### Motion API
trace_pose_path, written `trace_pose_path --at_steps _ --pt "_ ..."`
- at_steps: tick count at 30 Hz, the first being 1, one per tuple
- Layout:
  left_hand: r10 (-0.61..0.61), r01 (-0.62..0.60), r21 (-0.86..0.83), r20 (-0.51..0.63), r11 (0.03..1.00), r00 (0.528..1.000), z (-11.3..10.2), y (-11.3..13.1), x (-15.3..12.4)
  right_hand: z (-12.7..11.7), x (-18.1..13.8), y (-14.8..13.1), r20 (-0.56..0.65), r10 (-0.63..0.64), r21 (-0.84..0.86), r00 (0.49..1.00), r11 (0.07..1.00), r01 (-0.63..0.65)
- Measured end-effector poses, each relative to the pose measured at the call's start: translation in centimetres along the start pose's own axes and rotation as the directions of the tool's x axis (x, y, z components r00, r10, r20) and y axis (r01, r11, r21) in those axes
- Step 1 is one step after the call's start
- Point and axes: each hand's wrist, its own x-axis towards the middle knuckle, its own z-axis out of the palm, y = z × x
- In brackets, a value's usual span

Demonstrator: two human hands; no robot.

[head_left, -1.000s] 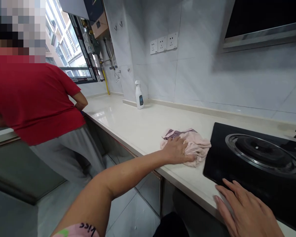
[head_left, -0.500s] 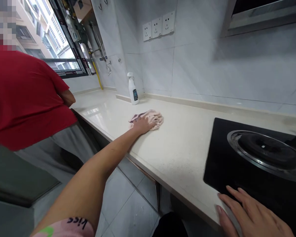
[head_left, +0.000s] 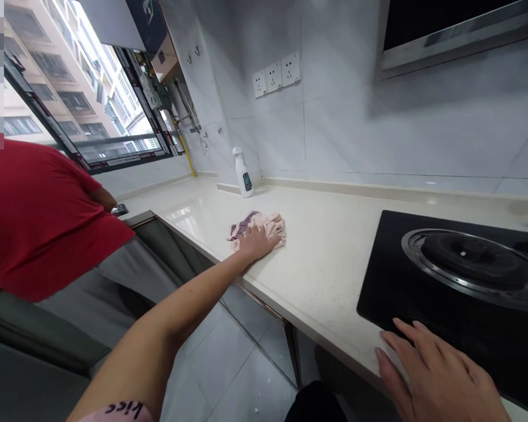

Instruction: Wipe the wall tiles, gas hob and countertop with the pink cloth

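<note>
My left hand presses down on a crumpled pale pink and purplish cleaning cloth, its fingers partly sunk in the folds. The cloth lies on the cream countertop, near the front edge. Behind it a white spray bottle with a dark label stands upright near the wall. My right hand holds nothing; its fingers are spread at the near-left edge of the black cooktop. Whether its fingertips touch the surface I cannot tell.
A person in a red shirt stands at the left, by the far part of the counter. Wall sockets sit above the counter. A range hood hangs at upper right. Cabinets run below the counter's front edge.
My left hand and the cloth have slid slightly toward the counter's front edge. The view has tilted up, showing more of the window. The right hand stays spread by the cooktop.
</note>
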Motion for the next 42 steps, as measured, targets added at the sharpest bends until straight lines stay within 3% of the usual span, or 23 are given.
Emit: trace_pose_path --at_steps 2,7,14,18,24,26,28,32,34,40,42 --pt "0.057 -0.057 -0.008 0.009 0.998 0.998 0.0 1.5 -1.8 -0.6 0.6 -0.5 -0.009 0.024 0.022 1.0 0.999 -0.024" --pt "0.27 -0.267 -0.07 0.041 0.961 0.962 0.1 6.2 -6.7 -2.2 2.0 -2.2 -0.176 0.152 0.063 0.973 0.988 -0.143" --pt "0.566 -0.549 -0.18 0.057 0.816 0.823 -0.6 12.0 -13.2 -2.6 2.0 -2.7 -0.175 0.12 0.02 0.977 0.993 -0.118" --pt "0.615 -0.596 -0.211 0.039 0.775 0.787 -0.8 11.5 -14.2 -2.5 1.8 -2.3 -0.186 0.051 -0.016 0.981 0.998 -0.055" --pt "0.698 -0.698 -0.179 -0.07 0.694 0.712 0.6 7.1 -12.4 -2.1 1.2 -1.8 -0.173 -0.024 -0.044 0.985 0.999 0.017" --pt "0.669 -0.675 -0.181 -0.101 0.715 0.736 0.7 5.7 -11.0 -2.0 1.0 -1.7 -0.169 -0.022 -0.034 0.985 0.999 0.016" --pt "0.603 -0.613 -0.185 -0.113 0.769 0.79 0.5 4.3 -9.3 -2.1 1.0 -1.8 -0.187 0.004 -0.026 0.982 1.0 -0.009" --pt "0.4 -0.41 -0.191 -0.09 0.892 0.912 -0.2 1.7 -6.1 -2.3 1.3 -2.3 -0.199 0.047 -0.017 0.979 0.999 -0.051" --pt "0.315 -0.323 -0.183 -0.07 0.929 0.946 -0.5 0.3 -5.2 -2.1 1.3 -2.3 -0.172 0.065 -0.022 0.983 0.997 -0.07" --pt "0.156 -0.166 -0.131 -0.081 0.977 0.984 -1.0 -3.0 -6.7 -0.4 0.5 -1.3 -0.216 -0.099 -0.066 0.971 0.994 0.086" --pt "0.12 -0.131 -0.113 -0.098 0.985 0.988 -1.0 -3.2 -8.2 -0.6 0.7 -1.6 -0.228 -0.03 -0.023 0.973 0.999 0.026"
